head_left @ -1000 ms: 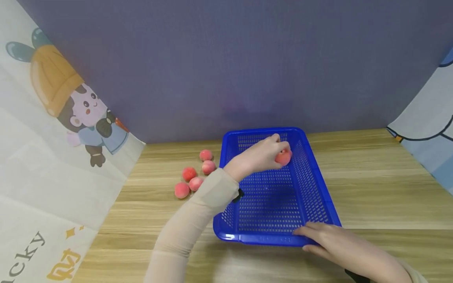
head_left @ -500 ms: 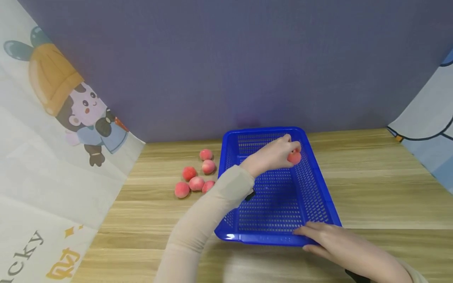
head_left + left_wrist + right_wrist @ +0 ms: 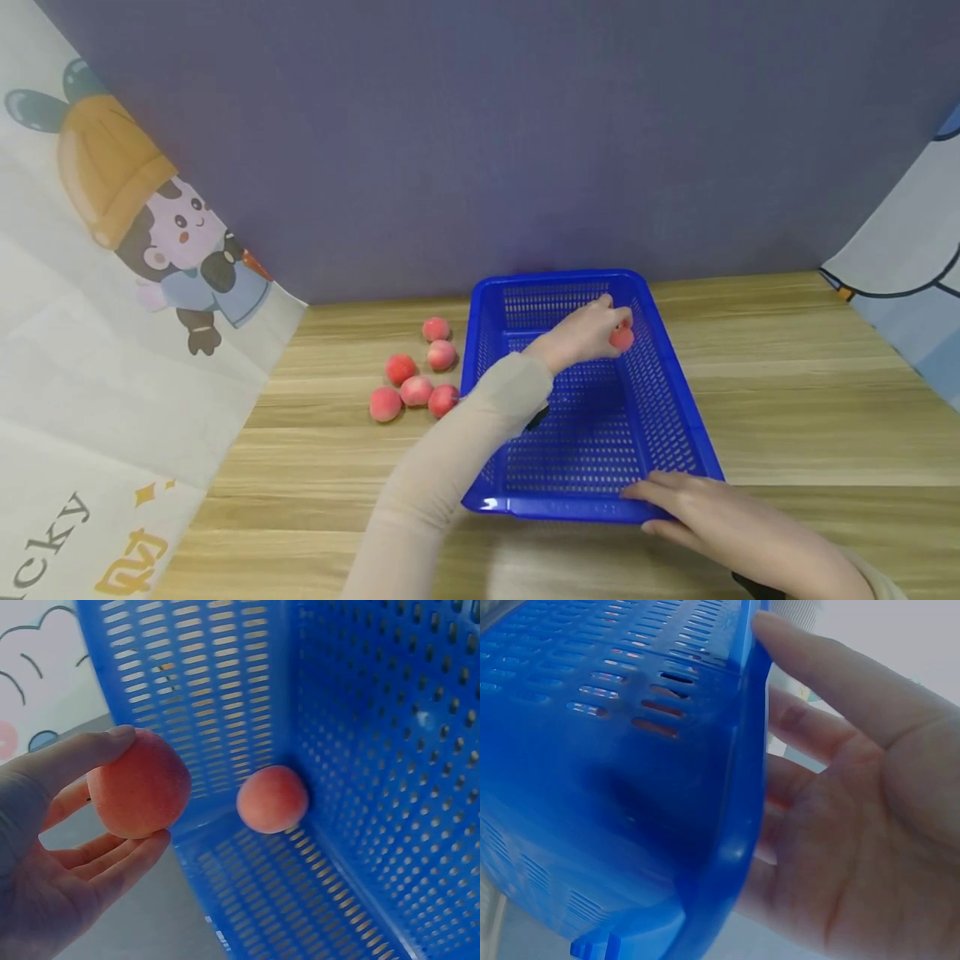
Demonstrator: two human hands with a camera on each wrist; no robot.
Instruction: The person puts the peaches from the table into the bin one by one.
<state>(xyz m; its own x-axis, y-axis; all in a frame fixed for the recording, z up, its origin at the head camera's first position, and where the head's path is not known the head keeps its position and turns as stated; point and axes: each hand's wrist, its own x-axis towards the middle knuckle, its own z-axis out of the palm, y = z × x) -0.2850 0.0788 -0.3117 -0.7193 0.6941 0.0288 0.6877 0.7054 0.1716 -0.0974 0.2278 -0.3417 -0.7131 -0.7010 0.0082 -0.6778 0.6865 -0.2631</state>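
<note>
Inside the far right part of the blue plastic basket (image 3: 592, 506), my left hand (image 3: 588, 333) holds a peach (image 3: 141, 785) between thumb and fingers. A second peach (image 3: 272, 799) lies in a corner of the basket in the left wrist view; in the head view it is hidden. My right hand (image 3: 701, 510) grips the basket's near rim close to its right corner. In the right wrist view, the thumb (image 3: 802, 649) lies on one side of the rim and the other fingers pass behind it.
Left of the basket, several loose peaches (image 3: 416, 391) lie in a group on the wooden table (image 3: 300, 467). A dark grey panel (image 3: 480, 150) stands right behind the basket. Printed white sheets (image 3: 67, 333) border the table on both sides.
My left hand has moved right with its peach, toward the basket's right wall. The forearm's shift uncovers one more peach on the table. The right hand stays on the rim.
</note>
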